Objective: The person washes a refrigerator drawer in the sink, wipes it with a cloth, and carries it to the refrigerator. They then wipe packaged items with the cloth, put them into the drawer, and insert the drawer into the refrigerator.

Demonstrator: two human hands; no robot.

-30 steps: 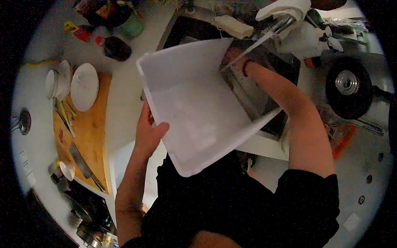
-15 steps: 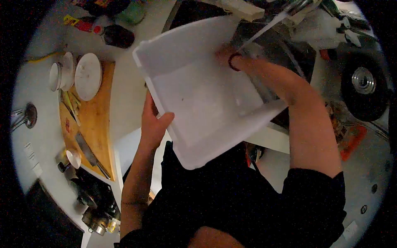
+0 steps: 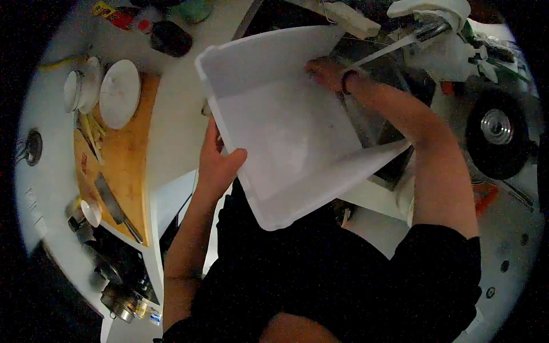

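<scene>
A white plastic bin (image 3: 269, 131) is held tilted over the dark sink (image 3: 394, 163), its inside facing me. My left hand (image 3: 220, 163) clasps the bin's left rim, thumb over the edge and fingers behind. At the bin's far right side is my right hand (image 3: 326, 73), with a dark bracelet at the wrist; dimness and blur hide how its fingers are set. From the faucet (image 3: 432, 31) a stream of water (image 3: 383, 50) runs down toward that wrist. A small dark speck sits on the bin's inner surface.
On the left, a wooden cutting board (image 3: 123, 154) bears a cleaver (image 3: 111, 197), vegetable strips and a white plate (image 3: 120, 94). A dark bottle (image 3: 170, 40) stands behind. Pots (image 3: 119, 300) are at lower left, a black round pan or lid (image 3: 497, 134) at right.
My right hand has shifted slightly up and right relative to the bin. The bin has moved a little to the right with my left hand still on its rim.
</scene>
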